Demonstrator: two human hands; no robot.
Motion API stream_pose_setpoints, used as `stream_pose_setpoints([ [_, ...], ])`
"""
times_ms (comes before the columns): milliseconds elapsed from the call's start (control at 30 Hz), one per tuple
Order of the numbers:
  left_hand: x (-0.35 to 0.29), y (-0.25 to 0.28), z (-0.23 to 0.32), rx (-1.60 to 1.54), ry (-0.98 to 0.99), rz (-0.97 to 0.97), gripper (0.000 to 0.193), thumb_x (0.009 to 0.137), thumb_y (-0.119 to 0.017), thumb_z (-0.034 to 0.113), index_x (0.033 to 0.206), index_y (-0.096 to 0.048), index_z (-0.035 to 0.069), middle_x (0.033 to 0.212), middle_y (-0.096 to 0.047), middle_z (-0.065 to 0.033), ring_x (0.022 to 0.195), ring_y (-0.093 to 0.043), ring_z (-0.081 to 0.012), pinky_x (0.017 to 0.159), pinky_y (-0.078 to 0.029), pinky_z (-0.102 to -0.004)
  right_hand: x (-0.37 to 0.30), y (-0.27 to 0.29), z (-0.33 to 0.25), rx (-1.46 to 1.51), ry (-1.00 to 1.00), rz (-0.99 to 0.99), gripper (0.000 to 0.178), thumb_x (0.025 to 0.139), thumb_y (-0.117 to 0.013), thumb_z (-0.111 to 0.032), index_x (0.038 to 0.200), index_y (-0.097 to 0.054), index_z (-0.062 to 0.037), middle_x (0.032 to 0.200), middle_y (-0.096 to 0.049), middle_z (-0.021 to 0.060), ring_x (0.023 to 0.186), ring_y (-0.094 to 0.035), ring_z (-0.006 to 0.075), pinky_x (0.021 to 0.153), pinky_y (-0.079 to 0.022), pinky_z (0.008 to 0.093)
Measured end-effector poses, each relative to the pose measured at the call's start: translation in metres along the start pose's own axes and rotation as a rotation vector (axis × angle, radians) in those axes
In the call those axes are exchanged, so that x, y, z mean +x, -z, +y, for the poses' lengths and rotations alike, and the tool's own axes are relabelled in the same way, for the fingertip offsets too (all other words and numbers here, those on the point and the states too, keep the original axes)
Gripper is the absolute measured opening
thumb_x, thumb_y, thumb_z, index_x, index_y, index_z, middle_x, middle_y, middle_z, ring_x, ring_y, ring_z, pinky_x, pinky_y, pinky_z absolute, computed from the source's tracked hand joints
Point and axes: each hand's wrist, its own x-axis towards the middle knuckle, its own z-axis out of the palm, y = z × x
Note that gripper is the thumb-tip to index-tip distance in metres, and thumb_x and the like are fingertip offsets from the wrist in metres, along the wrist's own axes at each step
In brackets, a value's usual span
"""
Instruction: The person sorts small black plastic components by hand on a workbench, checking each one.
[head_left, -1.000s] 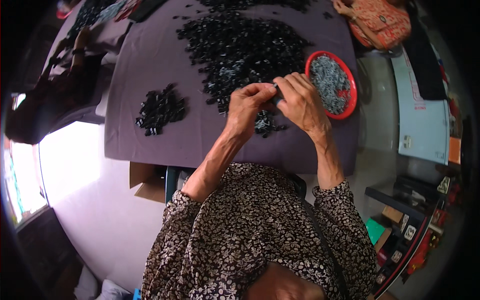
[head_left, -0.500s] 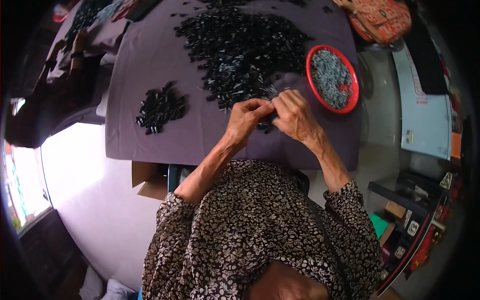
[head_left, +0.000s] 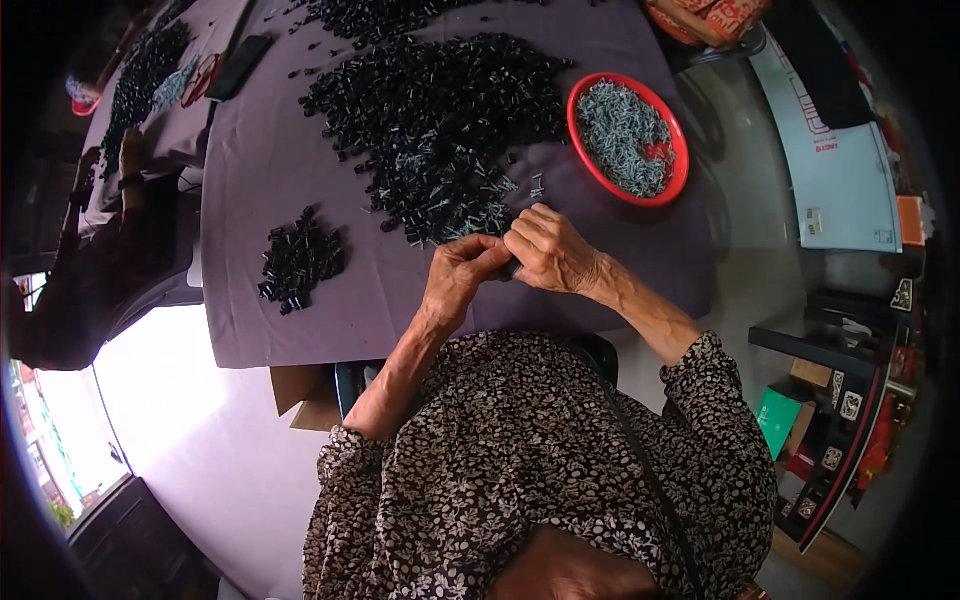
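Note:
My left hand and my right hand meet over the near part of the table, fingertips pressed together. Both are closed in a pinch. A bit of something dark shows between them, but the fingers hide most of it. Just beyond lies a large heap of small black pieces, with silvery screw-like pins scattered over its near side. A few loose pins rest by my right hand. To the left is a smaller pile of black pieces.
A red bowl full of grey screw-like pins stands on the right of the cloth-covered table. Another person's arm is at a table on the far left, beside more black pieces. An open cardboard box sits below the near edge.
The view has shifted, so the table and bowl appear moved left. My hands stay pinched together near the heap. Loose pins beyond my right hand show more plainly now.

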Motion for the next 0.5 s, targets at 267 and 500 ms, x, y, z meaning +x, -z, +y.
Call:
stream_pose_setpoints([
  [267, -0.013, 0.075, 0.035, 0.513, -0.366, 0.495, 0.017, 0.079, -0.062, 0.012, 0.09, -0.064, 0.0, 0.079, -0.064, -0.0088, 0.071, -0.058, -0.0112, 0.065, -0.047, -0.023, -0.012, -0.004, 0.079, 0.266, -0.649, 0.16, 0.029, 0.065, -0.049, 0.006, 0.091, -0.059, -0.003, 0.087, -0.063, 0.0123, 0.077, -0.062, 0.0209, 0.067, -0.049, 0.0289],
  [500, -0.044, 0.156, 0.041, 1.235, -0.532, 0.937, 0.016, 0.076, -0.06, 0.011, 0.089, -0.065, 0.004, 0.083, -0.063, -0.0098, 0.071, -0.062, -0.019, 0.064, -0.049, -0.0293, -0.013, -0.004, 0.074, 0.127, -0.629, 0.036, 0.031, 0.061, -0.047, 0.007, 0.087, -0.059, -0.005, 0.078, -0.059, 0.0108, 0.072, -0.058, 0.0262, 0.065, -0.046, 0.0338],
])
